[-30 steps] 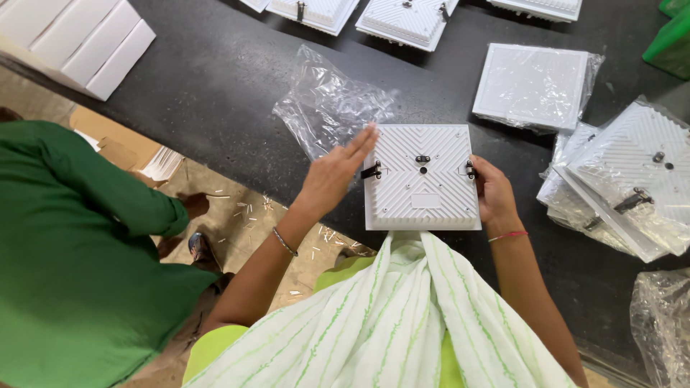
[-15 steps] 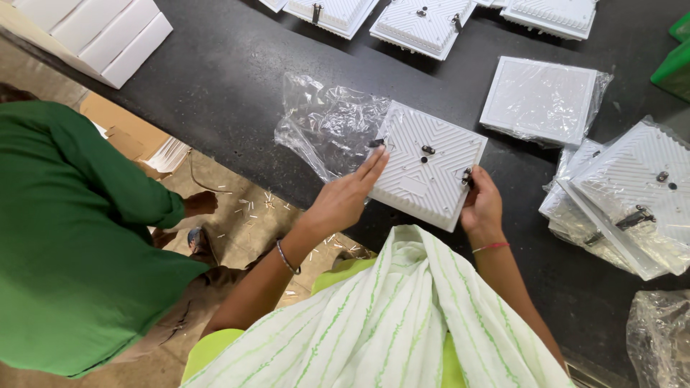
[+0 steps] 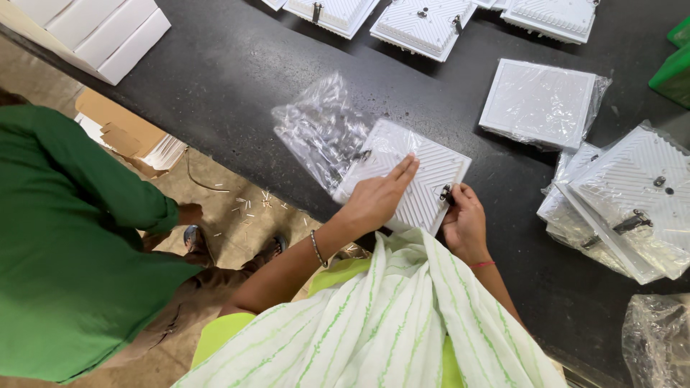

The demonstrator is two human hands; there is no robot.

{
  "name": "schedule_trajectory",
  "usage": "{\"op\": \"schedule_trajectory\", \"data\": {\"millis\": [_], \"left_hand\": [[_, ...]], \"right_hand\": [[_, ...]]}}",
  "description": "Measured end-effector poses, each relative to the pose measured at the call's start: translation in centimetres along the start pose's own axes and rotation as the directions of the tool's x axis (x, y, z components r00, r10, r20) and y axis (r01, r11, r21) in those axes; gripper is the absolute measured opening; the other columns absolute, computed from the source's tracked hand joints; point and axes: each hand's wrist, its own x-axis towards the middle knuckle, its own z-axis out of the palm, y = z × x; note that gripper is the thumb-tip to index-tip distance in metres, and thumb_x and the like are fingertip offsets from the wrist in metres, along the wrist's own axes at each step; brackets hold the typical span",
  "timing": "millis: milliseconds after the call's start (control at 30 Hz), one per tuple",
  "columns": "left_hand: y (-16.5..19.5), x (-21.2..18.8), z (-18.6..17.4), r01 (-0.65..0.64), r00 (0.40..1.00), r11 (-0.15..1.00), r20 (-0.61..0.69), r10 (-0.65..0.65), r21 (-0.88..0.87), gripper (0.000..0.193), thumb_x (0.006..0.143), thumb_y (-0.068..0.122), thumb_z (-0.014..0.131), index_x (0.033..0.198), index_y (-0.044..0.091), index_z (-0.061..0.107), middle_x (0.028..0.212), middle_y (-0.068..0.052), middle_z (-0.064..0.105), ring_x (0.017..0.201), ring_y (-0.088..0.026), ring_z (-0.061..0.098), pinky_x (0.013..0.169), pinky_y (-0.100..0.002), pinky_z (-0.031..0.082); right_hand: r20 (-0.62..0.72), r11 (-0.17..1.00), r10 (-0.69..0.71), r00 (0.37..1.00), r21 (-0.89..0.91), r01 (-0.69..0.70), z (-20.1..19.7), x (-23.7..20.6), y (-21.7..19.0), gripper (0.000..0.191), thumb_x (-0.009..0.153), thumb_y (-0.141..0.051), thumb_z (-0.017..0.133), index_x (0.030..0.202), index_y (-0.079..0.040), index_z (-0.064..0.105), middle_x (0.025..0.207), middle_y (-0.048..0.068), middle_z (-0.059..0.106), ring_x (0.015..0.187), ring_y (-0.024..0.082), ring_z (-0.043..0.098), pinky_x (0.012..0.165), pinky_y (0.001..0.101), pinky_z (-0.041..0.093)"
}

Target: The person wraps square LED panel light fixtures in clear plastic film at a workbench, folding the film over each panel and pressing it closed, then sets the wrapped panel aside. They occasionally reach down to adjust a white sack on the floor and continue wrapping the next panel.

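Observation:
A white square ribbed panel point(image 3: 424, 176) lies on the black table point(image 3: 237, 72), its left part slid inside a clear plastic bag point(image 3: 320, 129). My left hand point(image 3: 377, 197) lies flat on top of the panel, fingers together, pressing it. At the panel's right edge, my right hand point(image 3: 463, 219) grips it beside a small black metal clip point(image 3: 447, 194).
More white panels line the far table edge point(image 3: 424, 21). A bagged panel point(image 3: 539, 100) and a pile of bagged panels point(image 3: 632, 201) lie at the right. White boxes point(image 3: 93, 29) sit far left. A person in green point(image 3: 65, 244) bends at my left. A green object point(image 3: 675, 68) is far right.
The panel has turned and slid leftward into the clear bag. My left hand moved from the panel's left edge onto its top; my right hand stayed at the right edge.

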Motion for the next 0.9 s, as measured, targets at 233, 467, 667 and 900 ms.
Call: {"op": "schedule_trajectory", "data": {"millis": [233,467,667,900], "left_hand": [[-0.6,1.2,1.0,-0.08,0.991,0.994,-0.109,0.072,-0.071,0.082,0.082,-0.006,0.051,0.16,0.009,0.031,0.168,-0.002,0.032,0.086,-0.026,0.074,0.063,-0.039,0.058],[1.9,2.4,1.3,-0.166,0.984,0.963,-0.097,0.149,-0.214,0.078,0.084,0.005,0.06,0.158,0.016,0.038,0.163,0.0,0.041,0.093,-0.026,0.074,0.068,-0.038,0.058],[2.2,2.3,0.5,-0.104,0.995,0.964,-0.038,0.097,-0.244,0.074,0.087,0.007,0.061,0.157,0.022,0.039,0.163,0.006,0.043,0.095,-0.025,0.075,0.068,-0.039,0.058],[6.4,0.9,-0.2,-0.371,0.928,0.879,-0.074,0.366,-0.3,0.092,0.077,-0.007,0.053,0.161,0.02,0.03,0.166,-0.001,0.037,0.093,-0.024,0.075,0.067,-0.036,0.058]], "right_hand": [[0.049,0.979,-0.041,0.998,-0.2,0.05,2.8,-2.7,-1.4,0.021,0.105,-0.011,0.051,0.125,-0.007,0.056,0.109,0.005,0.069,0.095,0.016,0.07,0.083,0.0359,0.059],[0.106,0.983,-0.034,0.994,-0.177,0.053,4.1,-2.0,-0.8,0.021,0.108,-0.012,0.051,0.127,-0.003,0.054,0.111,0.009,0.068,0.097,0.019,0.071,0.083,0.0381,0.061],[0.133,0.96,-0.108,0.985,-0.243,0.138,2.6,-0.3,-1.0,0.029,0.105,-0.012,0.053,0.132,-0.003,0.05,0.117,0.012,0.066,0.102,0.021,0.069,0.087,0.0406,0.061],[0.081,0.991,0.049,0.995,-0.129,-0.038,-0.3,2.9,1.5,0.043,0.103,-0.03,0.048,0.138,-0.006,0.052,0.119,0.009,0.068,0.105,0.02,0.07,0.087,0.0335,0.058]]}}
